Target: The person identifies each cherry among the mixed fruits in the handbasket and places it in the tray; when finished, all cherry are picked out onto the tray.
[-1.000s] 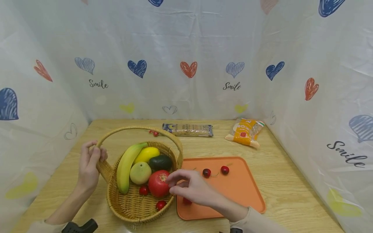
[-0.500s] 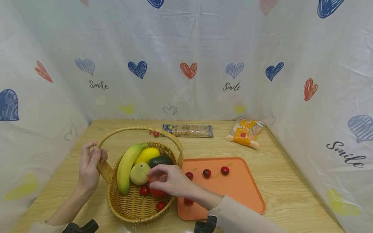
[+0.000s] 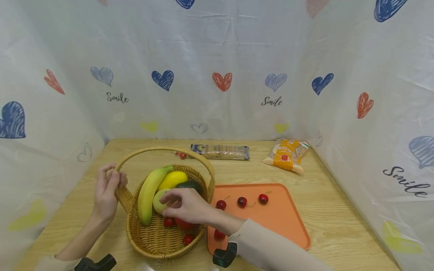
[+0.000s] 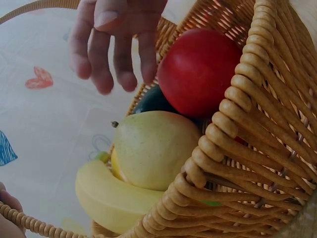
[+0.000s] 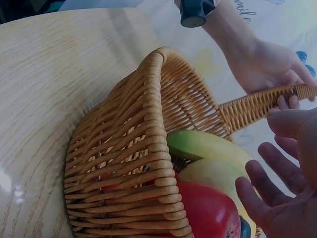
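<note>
Fingers of the left hand (image 3: pixel 105 197) curl round the handle (image 3: pixel 162 148) of a wicker basket (image 3: pixel 154 239); the right hand (image 3: pixel 188 205) hovers above the fruit inside, its fingers loosely bent and parted, gripping nothing; the basket holds one banana (image 3: pixel 147 203), one yellow fruit (image 3: pixel 174 179), one dark green fruit (image 3: pixel 191 184), one pale green fruit (image 4: pixel 156 148), one red fruit (image 4: pixel 200 72) and two cherries (image 3: pixel 168 222); four more cherries (image 3: pixel 242 202) show on an orange tray (image 3: pixel 268 226) just beside it, on the right; one long packet (image 3: pixel 222 152) and one orange-and-white bag (image 3: pixel 285 155) lie towards the back; basket and tray stand on a wood-grain table (image 3: pixel 339 226), enclosed by white sheeting (image 3: pixel 190 41) printed with hearts and "Smile".
</note>
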Available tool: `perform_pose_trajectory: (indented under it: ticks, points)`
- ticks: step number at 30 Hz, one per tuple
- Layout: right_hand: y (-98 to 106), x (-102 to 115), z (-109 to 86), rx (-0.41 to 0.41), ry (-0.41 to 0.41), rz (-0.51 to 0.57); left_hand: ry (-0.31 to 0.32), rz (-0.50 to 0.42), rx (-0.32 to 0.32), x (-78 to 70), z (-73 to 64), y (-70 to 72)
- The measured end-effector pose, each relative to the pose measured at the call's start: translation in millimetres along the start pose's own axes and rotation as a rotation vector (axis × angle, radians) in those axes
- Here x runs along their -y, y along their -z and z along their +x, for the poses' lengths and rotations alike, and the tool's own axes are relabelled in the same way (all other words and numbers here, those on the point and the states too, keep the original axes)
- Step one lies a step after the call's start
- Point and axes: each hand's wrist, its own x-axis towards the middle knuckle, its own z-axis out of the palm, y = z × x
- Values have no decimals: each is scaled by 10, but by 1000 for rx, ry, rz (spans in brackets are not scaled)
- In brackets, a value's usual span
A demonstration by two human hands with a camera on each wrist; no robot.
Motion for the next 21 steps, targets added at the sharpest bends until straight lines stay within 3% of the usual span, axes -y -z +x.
perform_pose_trajectory:
  ticks: [8, 15, 21]
  points:
    - [-46, 7, 41, -13, -46, -99, 21, 20, -2, -11, 14, -18]
    - [-118, -42, 189, -10, 33, -430, 35, 22, 2, -16, 10, -5]
    - [-233, 169, 225, 68, -32, -688, 27, 24, 9, -14, 5, 7]
